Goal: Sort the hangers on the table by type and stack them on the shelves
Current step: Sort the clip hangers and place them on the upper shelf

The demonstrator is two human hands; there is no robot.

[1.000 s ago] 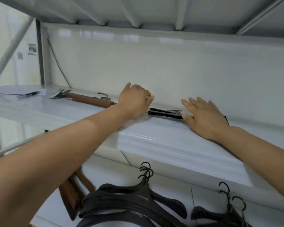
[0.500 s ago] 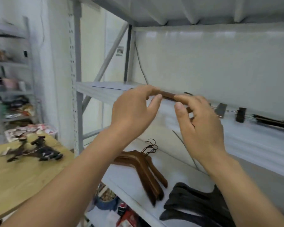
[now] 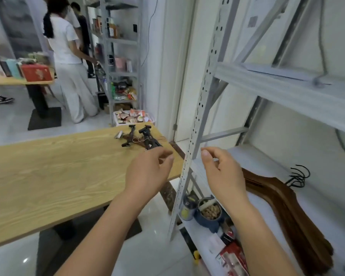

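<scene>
Empty left grip [image 3: 147, 173], right grip [image 3: 222, 174] (hooks [image 3: 299, 176] wallward)

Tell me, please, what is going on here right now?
A person is sorting hangers from a wooden table onto metal shelves. The left hand and right hand hover empty, fingers loosely curled. A few clip hangers lie at the table's far end; a stack of wooden hangers lies on the shelf at the right.
</scene>
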